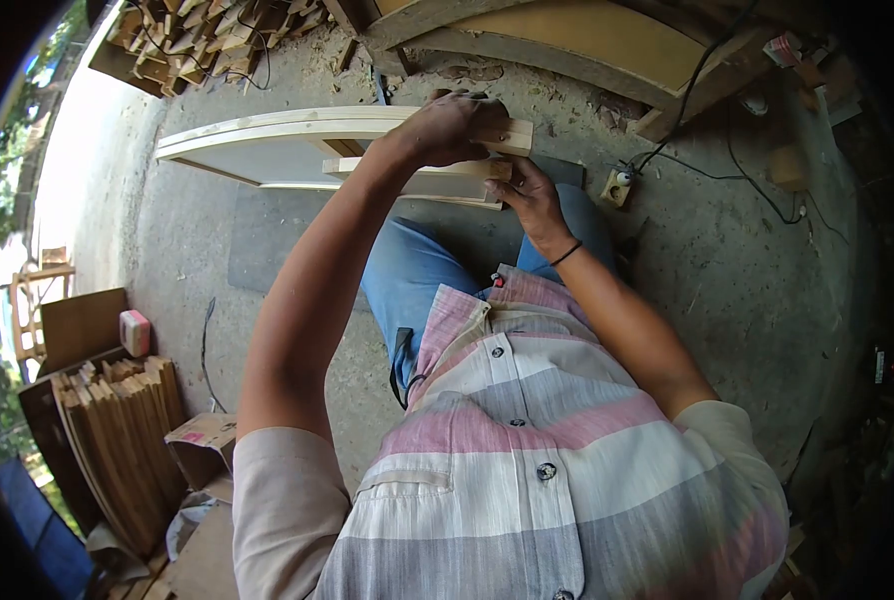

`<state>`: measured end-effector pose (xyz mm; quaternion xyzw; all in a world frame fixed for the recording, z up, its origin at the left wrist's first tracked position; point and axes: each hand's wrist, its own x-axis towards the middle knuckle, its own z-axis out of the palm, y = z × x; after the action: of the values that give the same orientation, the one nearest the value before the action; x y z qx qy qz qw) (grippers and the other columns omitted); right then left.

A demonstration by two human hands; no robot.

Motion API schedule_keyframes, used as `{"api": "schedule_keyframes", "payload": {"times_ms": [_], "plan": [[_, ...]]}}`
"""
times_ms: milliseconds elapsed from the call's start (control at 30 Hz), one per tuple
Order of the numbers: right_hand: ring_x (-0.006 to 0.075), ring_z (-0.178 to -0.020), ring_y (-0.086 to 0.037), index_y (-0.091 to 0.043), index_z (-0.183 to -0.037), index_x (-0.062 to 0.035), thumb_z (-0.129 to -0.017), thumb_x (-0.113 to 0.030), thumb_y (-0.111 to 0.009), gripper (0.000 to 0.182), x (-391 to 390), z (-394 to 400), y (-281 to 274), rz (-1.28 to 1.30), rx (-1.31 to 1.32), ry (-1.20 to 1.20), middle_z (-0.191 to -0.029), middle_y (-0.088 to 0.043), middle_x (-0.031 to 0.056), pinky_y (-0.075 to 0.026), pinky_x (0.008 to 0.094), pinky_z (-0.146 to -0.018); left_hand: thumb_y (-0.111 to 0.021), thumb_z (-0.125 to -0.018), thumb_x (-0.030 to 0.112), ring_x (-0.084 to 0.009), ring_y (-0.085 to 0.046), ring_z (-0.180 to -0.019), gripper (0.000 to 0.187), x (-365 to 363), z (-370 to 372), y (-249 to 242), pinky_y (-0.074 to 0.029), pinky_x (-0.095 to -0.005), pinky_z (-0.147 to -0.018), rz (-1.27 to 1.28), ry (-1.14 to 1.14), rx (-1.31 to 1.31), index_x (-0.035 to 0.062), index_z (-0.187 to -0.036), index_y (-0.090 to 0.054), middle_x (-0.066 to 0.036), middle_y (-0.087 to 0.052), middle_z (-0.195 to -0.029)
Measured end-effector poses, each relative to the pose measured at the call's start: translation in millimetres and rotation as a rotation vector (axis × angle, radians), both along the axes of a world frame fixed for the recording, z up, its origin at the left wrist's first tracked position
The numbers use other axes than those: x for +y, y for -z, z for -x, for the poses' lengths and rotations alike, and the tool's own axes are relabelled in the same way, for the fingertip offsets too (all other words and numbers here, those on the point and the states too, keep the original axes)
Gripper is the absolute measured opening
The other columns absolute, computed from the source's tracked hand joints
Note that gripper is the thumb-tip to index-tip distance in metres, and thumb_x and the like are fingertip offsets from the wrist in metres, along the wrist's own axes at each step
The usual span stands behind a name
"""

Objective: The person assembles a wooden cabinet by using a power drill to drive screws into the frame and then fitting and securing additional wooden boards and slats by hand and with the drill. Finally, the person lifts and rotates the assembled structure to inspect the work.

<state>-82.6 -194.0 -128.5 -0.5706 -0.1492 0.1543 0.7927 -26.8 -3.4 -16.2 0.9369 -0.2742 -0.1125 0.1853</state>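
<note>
A long pale wooden frame (267, 130) with a light panel in it stands on edge in front of my knees. My left hand (452, 128) reaches over its upper rail near the right end, with the fingers wrapped round the wood. Just below that rail is a shorter wooden slat (407, 167), lying along the frame on my side. My right hand (535, 208) pinches the slat's right end, thumb at the near face; some of its fingers are hidden behind the wood. The frame's lower edge rests over a dark flat sheet (277, 240) on the concrete floor.
A pile of wood offcuts (207, 45) lies at the upper left. A wooden bench-like structure (527, 50) stands ahead. To the right, a power socket block (617, 187) with black cables sits on the floor. Stacked boards (122, 430) and a cardboard box (207, 440) stand at left.
</note>
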Motion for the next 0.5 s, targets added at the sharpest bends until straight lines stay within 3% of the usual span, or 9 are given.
{"api": "schedule_keyframes", "payload": {"times_ms": [67,100,167,300,500], "plan": [[0.0124,-0.112,-0.058,-0.055,-0.134,-0.0042,-0.089,-0.009,-0.072,0.048,0.1,-0.4,0.0,-0.020,0.009,0.004,-0.119,-0.065,0.0048,-0.045,0.0286,-0.097,-0.080,-0.074,0.031,-0.0312,-0.053,-0.121,0.059,-1.6,15.4,-6.4,-0.033,-0.0473,-0.110,0.001,-0.103,-0.246,0.0135,-0.126,-0.059,-0.011,-0.062,-0.124],[0.0120,-0.113,-0.058,-0.054,-0.136,-0.0047,-0.089,-0.008,-0.071,0.049,0.3,-1.1,-0.2,-0.028,0.017,-0.004,-0.120,-0.064,0.0046,-0.045,0.0279,-0.097,-0.080,-0.074,0.031,-0.0312,-0.053,-0.121,0.059,-0.8,20.9,-5.8,-0.033,-0.0473,-0.110,-0.001,-0.104,-0.246,0.0135,-0.126,-0.059,-0.011,-0.062,-0.124],[0.0117,-0.113,-0.057,-0.053,-0.137,-0.0051,-0.090,-0.006,-0.070,0.050,0.5,-2.2,-0.4,-0.036,0.025,-0.012,-0.121,-0.064,0.0044,-0.045,0.0272,-0.097,-0.077,-0.078,0.043,-0.0292,-0.049,-0.125,0.060,-0.4,30.8,-3.7,-0.023,-0.0518,-0.113,-0.121,-0.251,-0.403,0.0137,-0.127,-0.059,-0.009,-0.060,-0.125],[0.0112,-0.112,-0.058,-0.052,-0.138,-0.0039,-0.089,-0.002,-0.069,0.051,-2.7,-3.1,-3.8,-0.085,0.134,-0.050,-0.121,-0.064,0.0038,-0.044,0.0275,-0.098,-0.065,-0.084,0.057,-0.0290,-0.051,-0.121,0.068,0.0,46.2,9.8,-0.024,-0.0500,-0.112,-0.137,-0.352,-0.576,0.0064,-0.128,-0.057,-0.011,-0.060,-0.121],[0.0123,-0.110,-0.059,-0.055,-0.133,-0.0029,-0.087,0.001,-0.068,0.048,0.5,-3.1,-4.7,-0.137,0.135,-0.010,-0.120,-0.064,0.0040,-0.045,0.0284,-0.098,-0.065,-0.082,0.059,-0.0294,-0.051,-0.121,0.073,4.7,48.3,8.8,-0.026,-0.0467,-0.112,-0.068,-0.285,-0.598,0.0052,-0.131,-0.056,-0.012,-0.060,-0.122]]}}
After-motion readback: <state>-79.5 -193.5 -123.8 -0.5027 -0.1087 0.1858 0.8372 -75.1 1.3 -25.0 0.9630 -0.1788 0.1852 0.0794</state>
